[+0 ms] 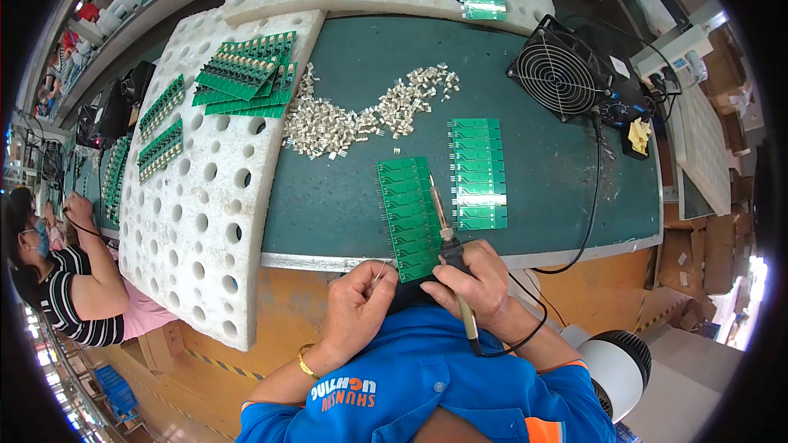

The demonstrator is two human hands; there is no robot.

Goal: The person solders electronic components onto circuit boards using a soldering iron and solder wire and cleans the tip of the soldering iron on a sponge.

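Observation:
My right hand [478, 280] is wrapped round a soldering iron [448, 238], whose metal tip points away from me over the right edge of a green circuit board panel [408, 217]. That panel lies partly over the table's front edge, with thin pins along its left side. At its near left corner my left hand [359, 299] is closed in a pinch on a thin solder wire [380, 271]. A second green panel [478, 172] lies flat to the right of the first. Beyond them is a loose heap of small white connectors [328, 125], with one connector [396, 151] lying apart.
White foam boards with holes [209, 221] stand left and at the back, bearing stacked green panels [246, 74]. A black fan [562, 70] stands back right. The iron's black cord [597, 189] loops at right. Another person [78, 279] sits far left.

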